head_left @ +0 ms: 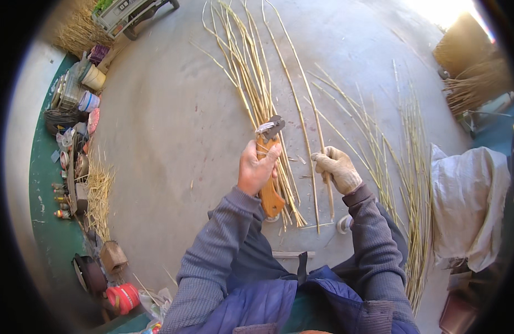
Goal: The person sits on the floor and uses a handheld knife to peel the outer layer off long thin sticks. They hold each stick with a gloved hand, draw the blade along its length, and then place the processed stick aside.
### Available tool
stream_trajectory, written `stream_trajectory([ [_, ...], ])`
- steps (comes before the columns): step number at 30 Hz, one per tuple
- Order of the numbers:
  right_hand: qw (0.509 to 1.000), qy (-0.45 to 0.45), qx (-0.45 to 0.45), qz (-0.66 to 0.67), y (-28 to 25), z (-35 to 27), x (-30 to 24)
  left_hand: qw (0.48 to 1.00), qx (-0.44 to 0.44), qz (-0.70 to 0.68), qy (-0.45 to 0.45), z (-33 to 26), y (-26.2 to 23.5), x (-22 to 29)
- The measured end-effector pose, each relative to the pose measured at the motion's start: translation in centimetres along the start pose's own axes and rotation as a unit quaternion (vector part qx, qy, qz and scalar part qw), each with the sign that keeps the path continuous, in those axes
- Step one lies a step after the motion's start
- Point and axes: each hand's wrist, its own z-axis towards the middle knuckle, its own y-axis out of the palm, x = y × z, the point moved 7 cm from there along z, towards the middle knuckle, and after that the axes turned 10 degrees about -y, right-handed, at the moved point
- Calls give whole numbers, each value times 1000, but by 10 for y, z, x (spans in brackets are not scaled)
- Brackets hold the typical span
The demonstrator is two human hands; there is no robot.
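Note:
My left hand [253,168], bare, is closed round the orange-brown wooden handle [271,202] of a hand tool. A dark metal head [274,127] with a pale wrap beside it tops the tool, which stands over a bundle of long thin sticks [251,89] on the floor. My right hand [340,170] wears a pale work glove. Its fingers are pinched round one long thin stick [315,106], whose lower end points toward me. Another single stick [302,122] lies between that one and the bundle. Small chips are scattered near the tool.
Greenish sticks [415,183] lie spread on my right, beside a white woven sack [468,206]. Along the left wall are buckets [93,78], straw [99,195] and a red round container [123,299]. A cart [129,16] stands at the far left. A short wooden strip [290,254] lies between my legs.

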Motion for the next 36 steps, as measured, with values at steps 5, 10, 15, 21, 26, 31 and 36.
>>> stream_trajectory([
  [5, 991, -60, -23, 118, 7, -85, -78, 1000, 1, 6, 22, -5, 9, -14],
  [10, 992, -115, 25, 40, 14, -121, -119, 995, -97, 31, -18, -70, 32, -28],
  [15, 978, -173, 86, -75, 14, -141, -140, 954, -236, 158, -100, -198, 43, -21],
  [21, 951, -217, 167, -141, 25, -152, -150, 923, -291, 203, -150, -272, 40, -27],
  [26, 949, -241, 187, -75, 31, -154, -151, 928, -272, 242, -83, -279, 46, -30],
  [31, 925, -253, 232, -164, 30, -161, -142, 929, -207, 299, 68, -275, 45, -34],
  [36, 909, -261, 275, -171, 30, -167, -124, 935, -186, 299, 47, -272, 43, -28],
])
